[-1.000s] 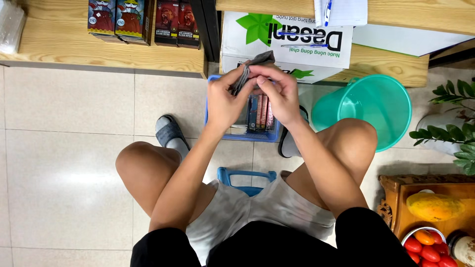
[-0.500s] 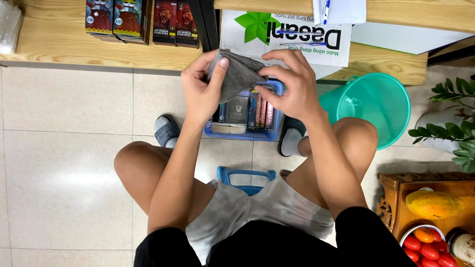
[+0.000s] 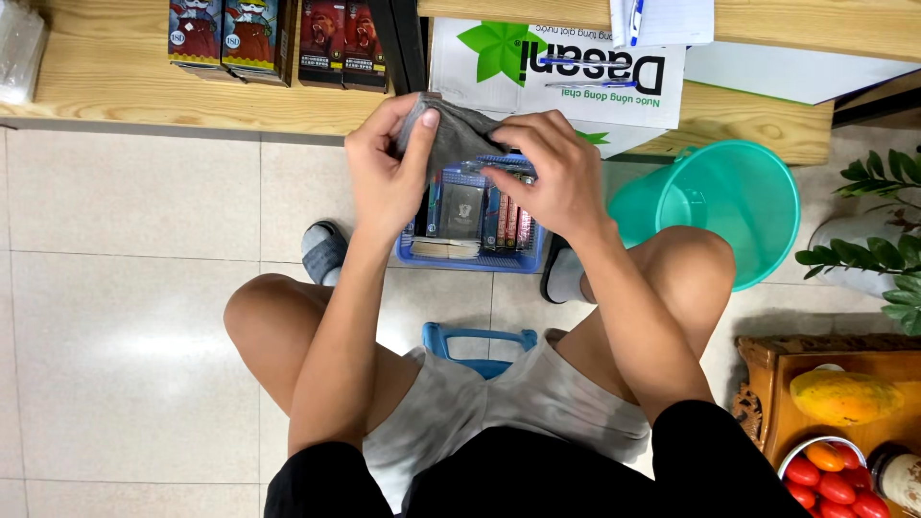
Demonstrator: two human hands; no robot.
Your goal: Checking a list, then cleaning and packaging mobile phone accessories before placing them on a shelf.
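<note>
Honestly there's a lot we can't make out here. The grey cloth (image 3: 451, 134) is bunched between our left hand (image 3: 389, 173) and right hand (image 3: 556, 177), so its shape stays anyone's guess, and it covers the far end of the blue basket (image 3: 470, 257). The stuff packed in that basket is too small to tell apart. Our right foot (image 3: 566, 273) is mostly behind the forearm. On the right the potted plant (image 3: 878, 254) and the bowl of tomatoes (image 3: 830, 475) get cut by the frame, and the far edge chops the boxes on the shelf (image 3: 254, 38).
</note>
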